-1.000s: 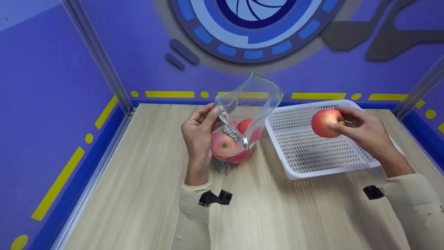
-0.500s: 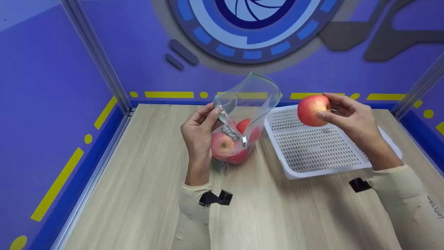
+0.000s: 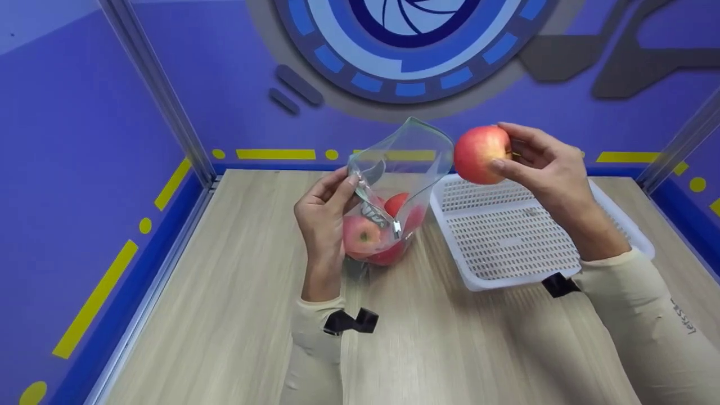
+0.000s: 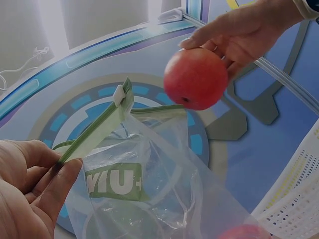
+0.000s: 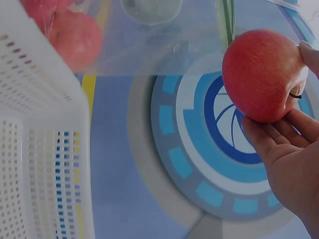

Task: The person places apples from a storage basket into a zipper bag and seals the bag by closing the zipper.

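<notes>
My left hand (image 3: 326,222) pinches the rim of a clear zip bag (image 3: 419,140) between thumb and fingers. The bag's mouth gapes toward the upper right, with a white slider (image 4: 118,94) on its green zip edge. Several red apples (image 3: 363,235) lie in the bottom of the bag, low over the table. Beside the mouth, on its right, my right hand (image 3: 554,169) holds one red apple (image 3: 482,154) by its stem side, thumb in front and fingers behind. In the left wrist view this apple overlaps the far end of the zip edge.
A white perforated plastic basket (image 3: 475,281) stands on the wooden table (image 3: 236,315) to the right of the bag, below my right forearm. A blue-purple printed panel (image 3: 225,84) rises behind the table, and another wall (image 3: 67,169) borders it on the left.
My right hand has carried its apple up and leftward, from over the basket to beside the bag's mouth. The left hand and the bag have stayed in place.
</notes>
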`<state>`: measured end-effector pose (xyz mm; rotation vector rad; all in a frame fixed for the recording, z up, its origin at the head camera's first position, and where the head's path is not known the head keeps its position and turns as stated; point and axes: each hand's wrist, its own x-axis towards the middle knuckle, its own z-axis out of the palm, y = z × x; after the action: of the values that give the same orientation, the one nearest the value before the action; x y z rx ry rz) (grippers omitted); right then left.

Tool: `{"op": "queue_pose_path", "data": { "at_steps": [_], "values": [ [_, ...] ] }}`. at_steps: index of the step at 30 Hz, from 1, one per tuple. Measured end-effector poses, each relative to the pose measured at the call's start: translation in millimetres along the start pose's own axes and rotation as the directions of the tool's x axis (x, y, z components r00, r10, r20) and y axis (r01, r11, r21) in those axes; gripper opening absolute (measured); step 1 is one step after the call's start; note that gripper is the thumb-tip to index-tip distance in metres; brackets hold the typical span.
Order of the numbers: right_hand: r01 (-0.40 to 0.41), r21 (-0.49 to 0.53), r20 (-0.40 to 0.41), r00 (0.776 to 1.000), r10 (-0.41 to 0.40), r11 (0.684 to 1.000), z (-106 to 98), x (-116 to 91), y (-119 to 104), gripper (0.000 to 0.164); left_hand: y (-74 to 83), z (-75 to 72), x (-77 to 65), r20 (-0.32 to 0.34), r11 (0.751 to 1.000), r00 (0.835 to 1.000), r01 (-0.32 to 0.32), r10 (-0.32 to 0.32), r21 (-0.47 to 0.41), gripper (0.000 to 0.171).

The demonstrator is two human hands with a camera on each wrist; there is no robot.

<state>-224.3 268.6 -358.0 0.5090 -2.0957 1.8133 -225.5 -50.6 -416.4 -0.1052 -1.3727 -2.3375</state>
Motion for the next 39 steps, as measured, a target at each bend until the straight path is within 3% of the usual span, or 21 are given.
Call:
{"op": "queue_pose_path", "data": {
  "at_steps": [13,18,24,29,34,39],
  "values": [
    [0.084,0.11,-0.024,0.996,-0.082,0.99,35,14,-10,0.053,0.2,-0.8,0.2,0.006,1.0,1.0,0.01,-0.01,0.016,0.019],
    [0.096,0.043,-0.035,0.995,-0.095,0.994,47,18,0,0.056,-0.1,-1.4,-0.5,0.009,0.999,1.0,0.016,-0.016,0.033,0.019],
    [0.13,-0.116,-0.009,0.991,-0.132,0.985,58,18,17,0.06,-0.7,-1.0,-2.0,0.013,0.999,1.0,0.017,-0.017,0.027,0.018],
    [0.203,-0.233,0.033,0.979,-0.2,0.951,69,17,27,0.063,-1.6,0.4,-1.9,0.039,1.0,0.999,0.01,-0.011,0.019,0.018],
    [0.306,-0.326,0.091,0.952,-0.292,0.894,80,18,32,0.068,-1.2,0.3,-2.6,0.049,0.999,0.999,0.016,-0.019,0.052,0.02],
    [0.333,-0.422,0.119,0.943,-0.312,0.843,88,18,38,0.07,-1.4,1.2,-2.6,0.053,0.999,0.999,0.01,-0.012,0.051,0.019]
  ]
}}
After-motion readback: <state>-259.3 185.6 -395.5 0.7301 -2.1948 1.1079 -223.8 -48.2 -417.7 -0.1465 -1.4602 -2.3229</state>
